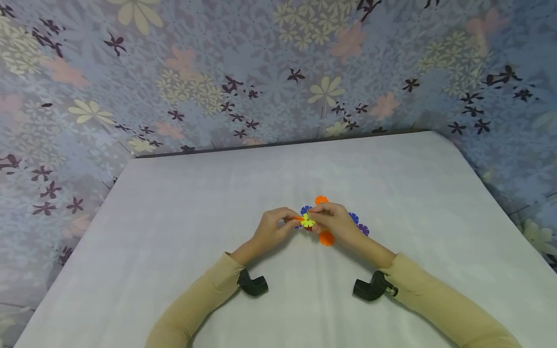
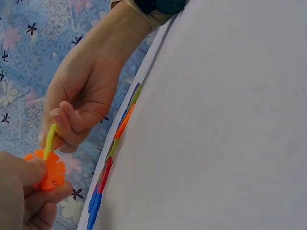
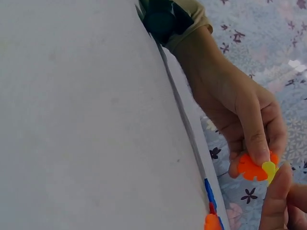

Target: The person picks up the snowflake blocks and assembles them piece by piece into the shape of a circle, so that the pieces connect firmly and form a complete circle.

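- One orange, flower-shaped plastic disc (image 2: 56, 171) sits where we see the left hand (image 1: 271, 231), its fingers clamped on it.
- One yellow, flower-shaped plastic disc (image 1: 307, 221) is clamped by the fingers of the right hand (image 1: 338, 224); we see it meeting the orange disc.
- Both discs are held above the middle of the white worktop (image 1: 196, 193), well in from its far, left and right edges.
- Toward the far edge we find a notched orange piece (image 1: 321, 199) and a round blue piece (image 1: 306, 210).
- Toward the right edge, just beside the right hand, we see a blue notched piece (image 1: 354, 217) and a purple notched piece (image 1: 363, 229).
- Nearer us lies a round orange piece (image 1: 327, 239).
- Past the far edge we see blue flowered fabric (image 1: 261, 63).
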Tool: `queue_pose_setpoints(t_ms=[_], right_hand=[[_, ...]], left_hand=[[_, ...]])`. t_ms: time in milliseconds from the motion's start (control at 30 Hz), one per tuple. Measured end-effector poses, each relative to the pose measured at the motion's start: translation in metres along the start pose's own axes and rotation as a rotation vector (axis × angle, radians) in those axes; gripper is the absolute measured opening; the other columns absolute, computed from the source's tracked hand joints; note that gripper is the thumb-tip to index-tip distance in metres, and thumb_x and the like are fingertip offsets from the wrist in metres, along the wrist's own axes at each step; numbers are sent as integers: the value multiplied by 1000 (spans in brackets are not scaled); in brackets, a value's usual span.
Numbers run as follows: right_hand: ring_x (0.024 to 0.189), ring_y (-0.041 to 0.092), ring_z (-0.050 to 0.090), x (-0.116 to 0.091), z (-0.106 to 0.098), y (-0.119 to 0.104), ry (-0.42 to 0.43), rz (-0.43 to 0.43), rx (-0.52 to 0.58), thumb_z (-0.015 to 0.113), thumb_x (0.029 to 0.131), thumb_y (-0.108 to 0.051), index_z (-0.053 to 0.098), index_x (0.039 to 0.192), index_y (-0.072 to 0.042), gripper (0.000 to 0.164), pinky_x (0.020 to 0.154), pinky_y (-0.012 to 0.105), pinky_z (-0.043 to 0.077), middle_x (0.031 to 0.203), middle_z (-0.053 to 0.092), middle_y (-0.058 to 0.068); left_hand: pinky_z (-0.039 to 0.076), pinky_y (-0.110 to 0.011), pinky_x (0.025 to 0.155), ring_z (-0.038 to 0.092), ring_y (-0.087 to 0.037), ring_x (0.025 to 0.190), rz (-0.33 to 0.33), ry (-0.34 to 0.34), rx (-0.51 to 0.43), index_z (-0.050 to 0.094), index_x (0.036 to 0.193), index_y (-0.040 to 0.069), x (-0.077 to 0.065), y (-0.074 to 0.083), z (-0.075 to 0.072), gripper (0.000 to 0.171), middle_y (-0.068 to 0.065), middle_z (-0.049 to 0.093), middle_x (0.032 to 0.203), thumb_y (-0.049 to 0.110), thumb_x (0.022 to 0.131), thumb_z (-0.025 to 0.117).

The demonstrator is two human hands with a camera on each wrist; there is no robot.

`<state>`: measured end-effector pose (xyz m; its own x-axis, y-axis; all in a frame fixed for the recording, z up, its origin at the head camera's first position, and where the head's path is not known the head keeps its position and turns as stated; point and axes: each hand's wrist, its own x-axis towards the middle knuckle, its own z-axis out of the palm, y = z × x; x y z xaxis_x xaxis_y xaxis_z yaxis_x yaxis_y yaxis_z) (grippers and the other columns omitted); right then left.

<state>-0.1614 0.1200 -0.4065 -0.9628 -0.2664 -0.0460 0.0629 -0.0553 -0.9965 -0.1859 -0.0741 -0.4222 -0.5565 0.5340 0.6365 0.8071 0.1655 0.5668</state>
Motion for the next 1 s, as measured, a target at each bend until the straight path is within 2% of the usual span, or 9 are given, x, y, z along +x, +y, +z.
queue_pose_setpoints(t_ms=[100,233,333,400,500,600,700,833,1000], right_hand=[[57,17,55,0,-2,-3,7,-55,-71,56,88,-7,57,102,13,24,59,28,50,77,60,14],[58,21,53,-1,-11,-7,33,-186,-361,60,87,-16,64,100,2,23,54,25,45,76,61,11],[58,20,48,-1,-19,-9,20,-231,-572,66,82,-16,66,95,-3,18,51,25,38,77,62,3],[60,18,46,-1,-22,-10,-40,-228,-706,71,78,-17,67,90,-6,17,52,26,37,78,61,-2],[66,14,45,-3,-23,-14,-186,-210,-906,77,71,-19,65,85,-10,20,57,27,39,75,57,-7],[71,13,47,-7,-21,-17,-295,-197,-1025,78,68,-17,64,85,-11,23,62,28,42,78,55,-8],[69,13,46,-9,-18,-19,-314,-182,-1031,78,67,-12,65,86,-9,24,60,27,42,76,54,-7],[63,13,46,-7,-20,-18,-326,-150,-903,76,69,-8,65,85,-6,20,56,25,43,68,51,-5],[52,12,46,-5,-29,-20,-447,-31,-753,65,81,-7,63,90,-1,11,48,24,41,64,50,-2]], left_hand=[[47,-30,57,57,-19,64,-22,48,-26,64,82,-4,0,2,0,12,-12,64,76,-9,72,68],[47,-38,58,56,-24,66,-43,89,-26,61,84,-8,5,15,-6,14,-17,63,78,-14,72,65],[47,-40,57,55,-26,66,-75,106,-34,60,85,-10,10,27,-10,14,-19,61,79,-16,73,63],[46,-40,57,55,-27,66,-92,112,-38,60,85,-11,12,31,-11,13,-20,61,78,-16,73,62],[46,-40,57,55,-27,65,-115,111,-41,60,84,-11,12,33,-12,13,-19,62,78,-16,73,62],[46,-41,57,56,-27,65,-139,107,-47,60,85,-10,10,33,-12,13,-19,63,79,-15,73,62],[46,-41,60,57,-27,67,-166,96,-62,61,86,-10,9,31,-12,12,-19,64,80,-14,74,63],[48,-35,66,60,-27,70,-201,84,-73,62,87,-10,8,30,-13,12,-19,64,81,-14,75,63],[48,-28,70,62,-27,73,-213,85,-77,62,88,-10,7,29,-13,12,-18,65,82,-12,76,62]])
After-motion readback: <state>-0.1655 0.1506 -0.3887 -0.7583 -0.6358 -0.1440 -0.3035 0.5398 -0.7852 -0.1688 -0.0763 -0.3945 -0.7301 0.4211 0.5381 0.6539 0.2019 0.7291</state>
